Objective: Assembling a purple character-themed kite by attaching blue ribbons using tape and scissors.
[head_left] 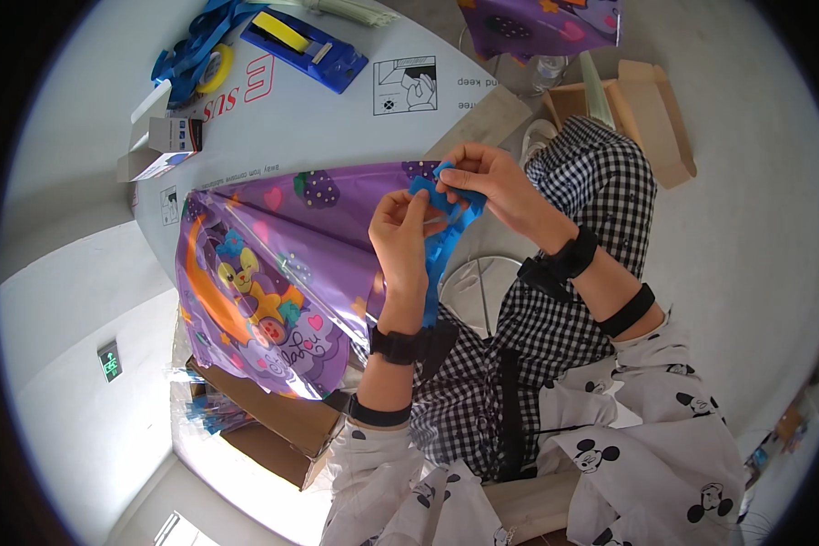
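A purple kite [273, 273] with a cartoon animal, hearts and fruit printed on it lies across the white table [273, 127] and over its near edge. At the kite's right tip both hands meet on a blue ribbon-like piece [441, 238] that hangs down. My left hand [402, 235] pinches the kite's tip and the blue piece from below. My right hand [490, 180] grips the top of the blue piece from above. Both wrists wear black bands.
On the table's far side lie a blue tape dispenser [305, 41], blue straps with a yellow tape roll [200, 56] and a small white box [159, 146]. Open cardboard boxes [651, 114] stand on the floor at right, another [273, 419] below the table. A second purple kite [541, 23] is at top.
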`<state>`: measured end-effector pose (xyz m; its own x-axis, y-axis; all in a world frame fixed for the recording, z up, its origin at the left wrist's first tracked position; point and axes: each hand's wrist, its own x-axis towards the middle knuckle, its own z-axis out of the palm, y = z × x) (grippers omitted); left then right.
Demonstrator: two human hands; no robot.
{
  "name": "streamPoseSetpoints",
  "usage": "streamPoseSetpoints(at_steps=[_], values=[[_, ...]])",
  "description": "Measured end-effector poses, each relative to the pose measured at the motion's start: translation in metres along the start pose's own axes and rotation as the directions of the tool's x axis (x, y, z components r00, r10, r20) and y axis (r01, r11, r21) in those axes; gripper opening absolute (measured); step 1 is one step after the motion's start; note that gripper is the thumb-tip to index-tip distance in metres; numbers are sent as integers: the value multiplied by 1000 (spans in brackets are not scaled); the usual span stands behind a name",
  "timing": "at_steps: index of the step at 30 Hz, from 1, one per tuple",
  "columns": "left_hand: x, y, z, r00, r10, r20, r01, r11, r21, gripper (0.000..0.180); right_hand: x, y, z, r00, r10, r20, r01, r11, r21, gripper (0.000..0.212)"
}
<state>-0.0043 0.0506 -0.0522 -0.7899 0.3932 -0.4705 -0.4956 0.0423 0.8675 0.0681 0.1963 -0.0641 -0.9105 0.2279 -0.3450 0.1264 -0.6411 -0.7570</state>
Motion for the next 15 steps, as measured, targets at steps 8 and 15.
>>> streamPoseSetpoints(at_steps=[8, 15], values=[[-5, 2, 8, 999, 47, 21, -48, 994, 99, 10, 2, 10, 0, 986, -163, -36, 159, 983, -94, 12], [-10, 5, 12, 997, 54, 53, -57, 997, 52, 11, -2, 9, 6, 994, -98, -40, 98, 995, -10, 12]])
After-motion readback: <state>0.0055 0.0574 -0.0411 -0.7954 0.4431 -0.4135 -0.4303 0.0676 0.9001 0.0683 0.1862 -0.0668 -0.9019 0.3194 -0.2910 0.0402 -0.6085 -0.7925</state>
